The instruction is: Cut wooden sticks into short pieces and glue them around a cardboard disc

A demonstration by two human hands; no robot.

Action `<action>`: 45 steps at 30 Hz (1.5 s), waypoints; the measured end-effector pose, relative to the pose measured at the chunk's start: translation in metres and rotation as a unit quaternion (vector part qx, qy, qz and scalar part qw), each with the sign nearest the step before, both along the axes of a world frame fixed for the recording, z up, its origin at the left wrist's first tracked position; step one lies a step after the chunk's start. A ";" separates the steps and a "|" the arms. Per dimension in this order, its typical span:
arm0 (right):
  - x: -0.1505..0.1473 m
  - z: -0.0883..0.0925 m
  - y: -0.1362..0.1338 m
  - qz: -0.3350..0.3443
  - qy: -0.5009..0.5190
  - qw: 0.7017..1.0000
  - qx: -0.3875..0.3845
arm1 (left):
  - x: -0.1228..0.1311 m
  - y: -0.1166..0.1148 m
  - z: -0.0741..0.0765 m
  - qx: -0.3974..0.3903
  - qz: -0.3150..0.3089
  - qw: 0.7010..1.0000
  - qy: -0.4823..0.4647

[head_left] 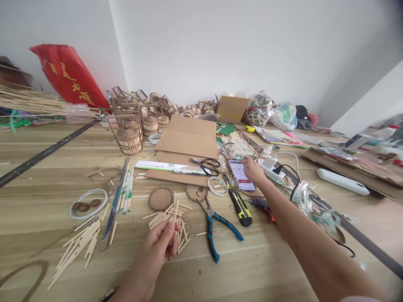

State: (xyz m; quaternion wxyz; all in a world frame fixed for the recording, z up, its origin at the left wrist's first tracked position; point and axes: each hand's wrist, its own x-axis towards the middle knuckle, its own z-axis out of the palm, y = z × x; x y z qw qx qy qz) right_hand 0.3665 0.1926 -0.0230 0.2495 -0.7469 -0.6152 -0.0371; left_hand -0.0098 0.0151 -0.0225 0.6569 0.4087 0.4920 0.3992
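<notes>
Covers the short sticks [168,214], heaped on the boards [267,264] beside the pliers [217,228], with curled left hand [159,245], grip unclear; taps the phone [239,176] with the right hand [253,170], fingers released. Could scatter the heap or graze the utility knife [241,205] through divided attention.

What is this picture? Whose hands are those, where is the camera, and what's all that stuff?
There is no machine here, just a person making things. The camera sits on their head and looks down, so you see their own two arms, as if you were them. The left hand curls over a pile of little wooden sticks; I can't tell if it grips any. The right hand touches a phone lying flat. On the wooden surface around them lie blue pliers, scissors, a yellow knife, cardboard and small woven baskets.
</notes>
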 end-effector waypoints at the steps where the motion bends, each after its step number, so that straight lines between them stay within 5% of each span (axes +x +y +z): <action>1: -0.001 0.002 0.000 0.002 0.002 1.000 0.002 | 0.000 0.000 -0.001 0.001 0.000 1.000 -0.004; 6: -0.011 0.022 -0.011 0.012 0.015 0.998 0.053 | -0.001 -0.001 -0.004 0.004 -0.009 1.000 -0.005; 10: -0.053 0.044 -0.043 0.056 0.012 0.990 0.131 | -0.004 -0.001 0.001 0.028 -0.039 0.997 0.057; 14: -0.127 0.052 -0.102 0.215 -0.008 0.963 0.160 | -0.006 -0.001 0.010 0.127 -0.110 0.960 0.223; 16: -0.160 0.049 -0.130 0.380 -0.070 0.906 0.174 | -0.007 -0.002 0.013 0.192 -0.121 0.915 0.333; 18: -0.183 0.043 -0.150 0.433 -0.129 0.873 0.181 | -0.008 -0.004 0.012 0.239 -0.128 0.865 0.421; 28: -0.200 0.013 -0.159 0.430 -0.202 0.877 0.075 | -0.004 -0.009 0.013 0.284 -0.205 0.736 0.579; 45: -0.209 0.011 -0.167 0.398 -0.134 0.906 0.044 | 0.002 -0.014 0.020 0.263 -0.199 0.716 0.615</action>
